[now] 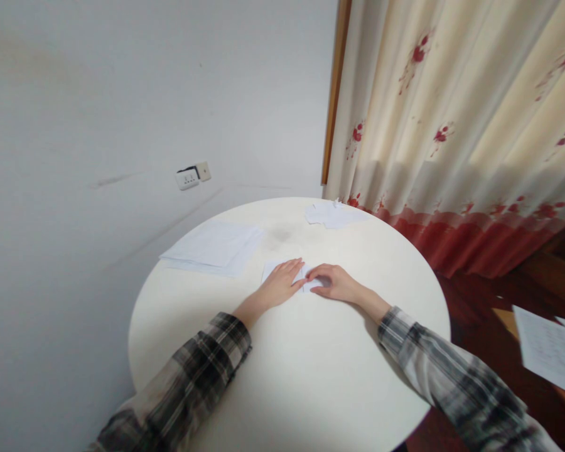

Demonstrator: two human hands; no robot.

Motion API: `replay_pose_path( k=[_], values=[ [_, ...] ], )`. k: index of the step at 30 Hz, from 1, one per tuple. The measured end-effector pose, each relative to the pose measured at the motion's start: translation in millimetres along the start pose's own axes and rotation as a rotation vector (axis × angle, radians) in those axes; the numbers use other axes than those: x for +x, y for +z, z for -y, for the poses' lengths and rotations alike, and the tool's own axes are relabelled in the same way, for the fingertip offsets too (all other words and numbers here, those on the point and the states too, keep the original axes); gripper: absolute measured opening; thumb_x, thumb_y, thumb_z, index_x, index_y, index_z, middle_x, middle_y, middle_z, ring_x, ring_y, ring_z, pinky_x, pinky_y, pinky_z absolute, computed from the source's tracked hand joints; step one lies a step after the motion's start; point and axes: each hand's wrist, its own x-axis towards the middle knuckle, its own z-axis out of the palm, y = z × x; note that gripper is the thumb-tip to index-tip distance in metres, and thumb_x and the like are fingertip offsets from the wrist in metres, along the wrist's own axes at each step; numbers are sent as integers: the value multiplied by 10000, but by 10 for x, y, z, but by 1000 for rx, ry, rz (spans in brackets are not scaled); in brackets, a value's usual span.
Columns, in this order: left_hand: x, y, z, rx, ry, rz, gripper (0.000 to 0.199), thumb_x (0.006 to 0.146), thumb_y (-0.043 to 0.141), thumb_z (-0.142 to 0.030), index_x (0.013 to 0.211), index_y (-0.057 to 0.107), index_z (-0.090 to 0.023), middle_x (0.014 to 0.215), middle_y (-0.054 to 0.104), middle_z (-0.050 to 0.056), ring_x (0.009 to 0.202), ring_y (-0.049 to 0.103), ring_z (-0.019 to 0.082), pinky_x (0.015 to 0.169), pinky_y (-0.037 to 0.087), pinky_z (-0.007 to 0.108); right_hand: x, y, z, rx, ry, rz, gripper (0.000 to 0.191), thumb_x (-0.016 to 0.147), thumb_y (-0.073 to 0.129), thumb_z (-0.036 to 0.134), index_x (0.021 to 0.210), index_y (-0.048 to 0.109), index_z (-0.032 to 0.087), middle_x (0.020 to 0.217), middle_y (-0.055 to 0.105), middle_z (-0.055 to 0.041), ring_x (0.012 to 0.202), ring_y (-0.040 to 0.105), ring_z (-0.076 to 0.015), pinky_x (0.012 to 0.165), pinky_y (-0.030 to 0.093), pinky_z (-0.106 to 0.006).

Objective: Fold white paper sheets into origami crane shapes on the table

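Note:
A small piece of white paper (pixel 268 268) lies on the round white table (pixel 282 358), under and between my two hands. My left hand (pixel 281 282) rests flat on its left part, fingers stretched out and pointing away from me. On the paper's right part, my right hand (pixel 333 282) is curved, thumb and fingers apart in a C shape, with the fingertips touching the paper. A thin dark line runs across the paper between the hands.
A stack of white sheets (pixel 211 245) lies at the table's back left. Torn or crumpled paper (pixel 334 215) is at the back edge. Behind are a wall with a socket (pixel 188 179) and a flowered curtain (pixel 452 125). Printed sheets (pixel 550 348) lie beyond the table at right.

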Motion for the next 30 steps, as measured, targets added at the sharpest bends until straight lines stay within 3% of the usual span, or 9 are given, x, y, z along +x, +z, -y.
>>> replay_pose_path(
  k=[12, 21, 25, 30],
  values=[
    [-4, 9, 9, -14, 1, 0, 548, 864, 325, -496, 1308, 354, -175, 1401, 341, 99, 1294, 287, 201, 1048, 226, 355, -11, -9, -6, 10, 67, -20, 143, 757, 584, 280, 857, 647, 199, 894, 677, -39, 849, 613, -160, 820, 449, -286],
    [-19, -22, -15, -19, 1, 12, 667, 807, 346, -609, 1301, 365, -160, 1403, 336, 105, 1291, 286, 212, 1053, 215, 349, -1, 29, -90, -2, 139, -13, 147, 794, 532, 222, 841, 666, 188, 833, 688, -24, 704, 606, -126, 672, 450, -233],
    [-18, -33, -21, -37, -11, 24, 718, 779, 361, -643, 1305, 358, -155, 1409, 322, 107, 1294, 278, 220, 1055, 210, 355, -7, 34, -100, 5, 150, -17, 158, 770, 551, 176, 882, 660, 197, 892, 689, -25, 740, 618, -133, 712, 462, -252],
    [-11, -39, -19, -60, -4, 35, 701, 774, 381, -637, 1313, 350, -191, 1420, 307, 90, 1299, 273, 226, 1049, 215, 370, -5, 24, -83, 66, 131, -2, 226, 768, 539, 149, 963, 634, 213, 1012, 663, -37, 925, 608, -159, 853, 450, -313]
  ],
)
